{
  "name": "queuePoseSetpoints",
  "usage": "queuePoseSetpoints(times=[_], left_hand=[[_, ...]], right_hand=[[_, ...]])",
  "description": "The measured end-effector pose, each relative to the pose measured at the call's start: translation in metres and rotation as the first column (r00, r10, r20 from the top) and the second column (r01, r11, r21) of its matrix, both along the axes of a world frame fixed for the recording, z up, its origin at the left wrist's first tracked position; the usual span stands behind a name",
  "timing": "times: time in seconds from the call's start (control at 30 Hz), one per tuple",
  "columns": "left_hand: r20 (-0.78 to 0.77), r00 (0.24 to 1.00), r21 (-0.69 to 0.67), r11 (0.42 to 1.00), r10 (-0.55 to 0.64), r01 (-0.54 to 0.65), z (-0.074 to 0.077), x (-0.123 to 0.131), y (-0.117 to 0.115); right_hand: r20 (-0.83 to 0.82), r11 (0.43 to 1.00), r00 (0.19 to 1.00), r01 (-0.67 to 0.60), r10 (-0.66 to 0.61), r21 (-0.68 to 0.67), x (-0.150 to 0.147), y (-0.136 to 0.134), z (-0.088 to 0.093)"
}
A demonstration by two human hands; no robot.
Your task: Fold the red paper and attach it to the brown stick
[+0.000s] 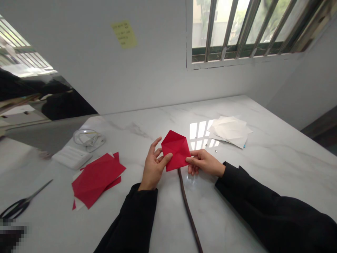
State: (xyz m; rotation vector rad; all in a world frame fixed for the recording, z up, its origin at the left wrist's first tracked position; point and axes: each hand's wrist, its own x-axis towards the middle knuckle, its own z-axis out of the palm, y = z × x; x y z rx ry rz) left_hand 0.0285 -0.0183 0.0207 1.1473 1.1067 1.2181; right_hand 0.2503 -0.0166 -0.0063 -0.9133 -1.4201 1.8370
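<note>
A folded red paper square (176, 149) with visible creases is held just above the white marble table (263, 165). My left hand (154, 165) pinches its left edge between thumb and fingers. My right hand (204, 162) pinches its right corner. Both arms wear black sleeves. A thin dark stick (188, 209) lies on the table under the paper and runs toward me.
A stack of red paper sheets (96, 177) lies at the left. Black scissors (22, 202) rest at the far left edge. A white box (71, 156) and a coiled white cable (88, 138) sit behind them. White paper sheets (230, 130) lie at the right back.
</note>
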Motion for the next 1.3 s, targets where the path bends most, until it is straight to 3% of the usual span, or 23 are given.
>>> queuePoseSetpoints(times=[0.2,0.43,0.7,0.97,1.3], left_hand=[[-0.101,0.995,0.092,0.996,-0.012,0.021,0.006,-0.005,0.001],[-0.221,0.975,0.101,0.994,-0.019,0.043,0.007,-0.004,-0.001],[-0.15,0.989,0.017,1.0,0.016,-0.013,0.004,0.006,-0.006],[-0.069,0.996,-0.044,0.998,-0.055,0.052,0.007,0.007,-0.006],[-0.082,0.991,-0.023,0.994,-0.104,0.103,-0.005,0.004,-0.001]], right_hand=[[0.026,0.996,0.996,-0.088,0.087,0.022,0.003,0.003,-0.001],[0.081,0.998,0.996,-0.037,0.033,0.055,0.0,0.002,-0.002],[0.08,0.995,0.996,-0.046,0.04,0.084,0.0,0.001,-0.001],[0.086,0.993,0.996,-0.017,0.007,0.116,-0.002,-0.001,0.002],[0.102,0.99,0.995,-0.009,-0.006,0.144,-0.002,0.0,0.002]])
